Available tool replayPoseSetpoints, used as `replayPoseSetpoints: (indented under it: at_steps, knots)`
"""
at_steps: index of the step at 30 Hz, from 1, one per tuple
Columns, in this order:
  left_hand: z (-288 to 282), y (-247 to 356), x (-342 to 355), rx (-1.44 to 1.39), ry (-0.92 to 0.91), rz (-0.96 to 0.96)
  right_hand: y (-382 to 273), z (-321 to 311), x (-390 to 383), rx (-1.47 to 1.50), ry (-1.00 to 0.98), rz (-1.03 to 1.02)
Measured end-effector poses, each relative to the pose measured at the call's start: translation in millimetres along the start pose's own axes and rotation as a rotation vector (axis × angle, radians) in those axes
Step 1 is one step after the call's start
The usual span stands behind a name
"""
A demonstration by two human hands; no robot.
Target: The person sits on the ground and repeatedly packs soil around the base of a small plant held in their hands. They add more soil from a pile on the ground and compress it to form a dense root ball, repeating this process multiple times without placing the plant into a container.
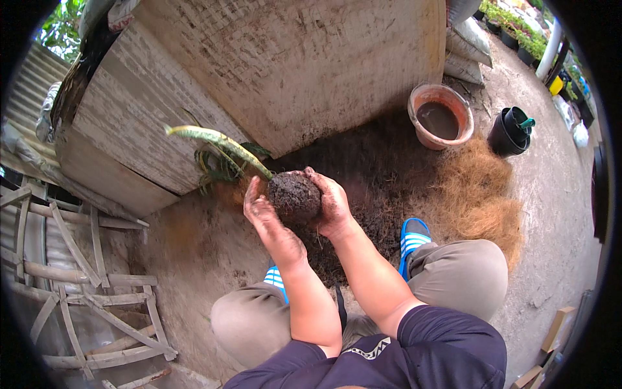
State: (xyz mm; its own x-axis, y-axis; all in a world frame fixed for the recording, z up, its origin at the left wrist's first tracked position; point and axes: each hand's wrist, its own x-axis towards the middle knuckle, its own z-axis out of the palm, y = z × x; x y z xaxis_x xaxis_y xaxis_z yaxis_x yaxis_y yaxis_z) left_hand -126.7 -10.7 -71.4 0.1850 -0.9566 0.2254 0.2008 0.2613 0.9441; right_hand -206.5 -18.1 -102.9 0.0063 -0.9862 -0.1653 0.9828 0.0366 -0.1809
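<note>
A ball of dark soil [293,196] is held up over the ground, and a long green-and-yellow strap leaf [223,144] rises from it toward the upper left. My right hand [332,202] curves round the right side of this root ball, its fingers over the top edge. At the other side is my left hand [271,220], its fingers stretched out and slightly smeared; whether its palm touches the soil I cannot tell. Both hands are dirty with soil. Behind the leaf, more dark green foliage [220,165] is near the board's foot.
Loose dark soil [372,175] covers the ground before a large upright board [304,71]. Brown fibre [479,188] lies to the right. Beyond are an orange-brown bucket [442,117] with dark liquid and stacked black pots [510,133]. A wooden rack [84,285] stands at left.
</note>
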Motion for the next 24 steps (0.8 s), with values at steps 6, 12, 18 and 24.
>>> replayPoseSetpoints:
  at_steps: [6,12,18,24]
  knots:
    - [12.6,18.8,-4.9,-0.107,0.109,-0.134,-0.9,0.6,-1.8,-0.368,-0.014,-0.198]
    - [15.3,13.8,3.0,-0.225,0.316,-0.173,16.1,12.2,-7.5,-0.619,-0.080,-0.367]
    - [10.1,-1.1,3.7,-0.308,0.310,-0.222,21.1,7.7,-3.2,-0.801,-0.069,-0.552]
    - [11.9,-2.2,1.7,-0.283,0.250,-0.225,15.6,11.7,-8.8,-0.987,-0.077,-0.650]
